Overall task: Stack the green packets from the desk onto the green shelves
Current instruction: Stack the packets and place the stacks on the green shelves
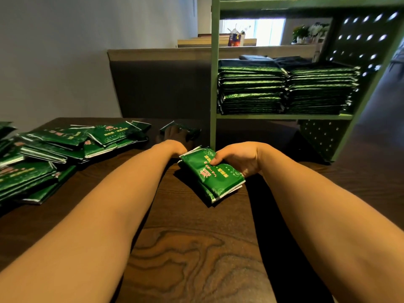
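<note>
In the head view, the right hand [238,159] was clamped on a small bundle of green packets [211,173]. It held the bundle from the right edge, with the thumb on the printed top face and the fingers curled underneath. The bundle sat low over the dark wood-grain desk [196,248], just in front of the green shelves [213,84]. Whether it touched the wood could not be told.

The left hand [176,136] reached farther forward, at a single packet [185,127] lying near the desk's far edge. That hand was blurred and in shadow, so it could not be told whether its fingers were spread or closed on the packet.

On the left of the desk lay a loose heap of packets [65,143], overlapping at odd angles.

The shelf board [284,116] held two tall, neat piles side by side, the left pile [251,90] touching the right pile [321,90]. They filled most of the bay's width. A perforated side panel [358,40] closed the unit on the right. Only the front edge of the upper shelf [306,3] showed, and its contents were out of view.
</note>
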Available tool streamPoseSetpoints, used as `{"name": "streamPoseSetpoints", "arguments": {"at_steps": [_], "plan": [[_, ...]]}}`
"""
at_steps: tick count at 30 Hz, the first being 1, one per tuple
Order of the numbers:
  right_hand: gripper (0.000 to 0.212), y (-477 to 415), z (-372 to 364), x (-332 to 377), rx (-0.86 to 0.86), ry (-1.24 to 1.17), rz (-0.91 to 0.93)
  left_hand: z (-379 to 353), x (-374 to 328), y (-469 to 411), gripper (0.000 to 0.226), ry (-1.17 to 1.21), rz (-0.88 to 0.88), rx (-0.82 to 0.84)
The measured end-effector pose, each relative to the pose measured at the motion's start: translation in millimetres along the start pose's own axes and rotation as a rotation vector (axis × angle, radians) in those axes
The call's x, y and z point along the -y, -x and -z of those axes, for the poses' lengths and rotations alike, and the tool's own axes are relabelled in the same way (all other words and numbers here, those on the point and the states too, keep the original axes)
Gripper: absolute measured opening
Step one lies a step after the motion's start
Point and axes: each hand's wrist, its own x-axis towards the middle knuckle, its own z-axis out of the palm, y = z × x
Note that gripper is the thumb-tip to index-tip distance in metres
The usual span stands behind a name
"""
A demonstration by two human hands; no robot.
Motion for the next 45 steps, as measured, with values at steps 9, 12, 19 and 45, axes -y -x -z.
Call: {"name": "streamPoseSetpoints", "arguments": {"at_steps": [9,12,19,45], "plan": [[0.016,10.4,-35.0,-2.5,-0.291,-0.007,0.066,-9.0,12.9,57.6,0.035,0.224,-0.011,-0.253],[0.011,14.8,-49.1,-8.1,-0.485,0.011,0.118,-10.2,16.0,85.2,0.036,0.274,-0.03,-0.266],[0.011,38.5,-95.8,-27.3,-0.73,-0.094,0.262,-17.5,23.9,159.0,0.026,0.496,0.028,-0.313],[0.012,65.2,-147.2,-64.7,-0.857,-0.437,0.47,-35.3,-32.4,252.2,0.048,1.304,-0.027,-0.385]]}}
